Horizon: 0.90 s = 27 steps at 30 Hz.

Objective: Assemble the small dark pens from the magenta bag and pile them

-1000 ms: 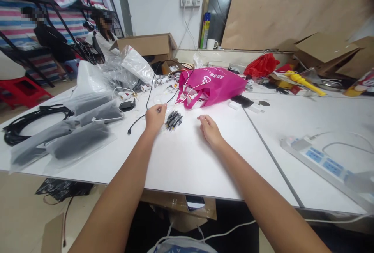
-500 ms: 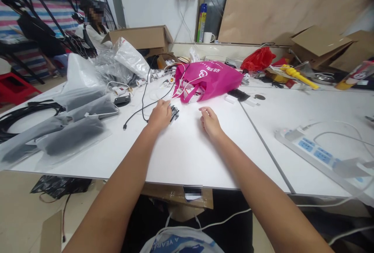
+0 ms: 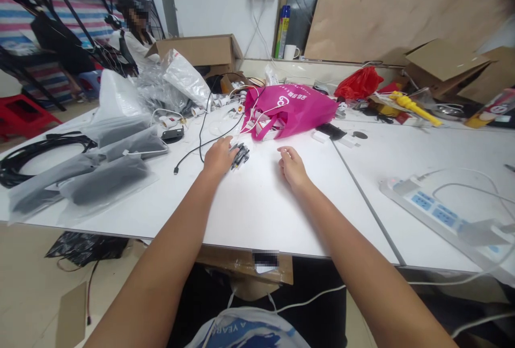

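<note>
A small bundle of dark, pen-like items (image 3: 240, 156) lies on the white table (image 3: 257, 208). My left hand (image 3: 220, 157) is at the bundle's left side, fingers apart, its thumb against or just beside the items; it does not wrap round them. My right hand (image 3: 293, 167) rests on its edge to the right, a gap away from the bundle, with its fingers loosely curled and nothing visible in them. Beyond both hands lies a pink bag (image 3: 306, 109) with white things in its mouth. A black cable (image 3: 189, 157) runs left of my left hand.
Grey plastic-wrapped packages (image 3: 108, 179) and a coiled black cable (image 3: 20, 163) are at the left. A white power strip (image 3: 432, 206) lies at the right, near a table seam. Cardboard boxes (image 3: 197, 50) and a red bag (image 3: 358, 84) stand behind. A person sits back left.
My left hand has eased slightly left and loosened, and more of the dark bundle shows beside it. The view has shifted a little. My right hand keeps nearly the same pose.
</note>
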Each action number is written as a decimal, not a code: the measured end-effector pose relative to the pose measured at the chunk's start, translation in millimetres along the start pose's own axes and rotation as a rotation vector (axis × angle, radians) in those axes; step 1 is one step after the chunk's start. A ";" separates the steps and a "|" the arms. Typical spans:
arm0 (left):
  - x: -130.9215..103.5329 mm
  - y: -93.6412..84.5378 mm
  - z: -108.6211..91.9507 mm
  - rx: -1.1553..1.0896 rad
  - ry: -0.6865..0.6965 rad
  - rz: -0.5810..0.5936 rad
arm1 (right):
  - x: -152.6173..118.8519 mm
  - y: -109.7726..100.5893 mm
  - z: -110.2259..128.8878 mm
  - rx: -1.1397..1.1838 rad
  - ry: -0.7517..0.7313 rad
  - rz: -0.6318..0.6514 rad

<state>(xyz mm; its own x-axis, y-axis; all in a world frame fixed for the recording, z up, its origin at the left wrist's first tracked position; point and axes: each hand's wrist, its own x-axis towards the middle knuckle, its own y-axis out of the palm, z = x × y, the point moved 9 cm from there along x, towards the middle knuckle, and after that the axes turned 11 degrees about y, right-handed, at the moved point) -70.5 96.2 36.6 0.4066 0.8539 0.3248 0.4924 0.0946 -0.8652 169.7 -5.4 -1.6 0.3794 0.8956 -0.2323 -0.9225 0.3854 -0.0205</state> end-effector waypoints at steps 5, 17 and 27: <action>1.1 -13.1 -1.8 -0.020 0.039 -0.153 | -10.5 0.2 0.6 0.071 0.142 -0.067; -17.2 24.0 -78.8 -0.443 0.459 -0.008 | -16.1 13.3 -10.1 0.541 0.372 0.084; -14.7 46.6 -72.6 -0.817 0.192 -0.094 | -15.2 26.4 -21.9 0.700 0.485 0.197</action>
<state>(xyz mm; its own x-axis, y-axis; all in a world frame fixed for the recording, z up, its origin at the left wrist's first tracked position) 2.3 50.9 19.3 0.4235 0.7521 0.5050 0.9025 -0.3019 -0.3071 138.0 -13.7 -20.0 -0.0012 0.8285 -0.5600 -0.6519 0.4240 0.6287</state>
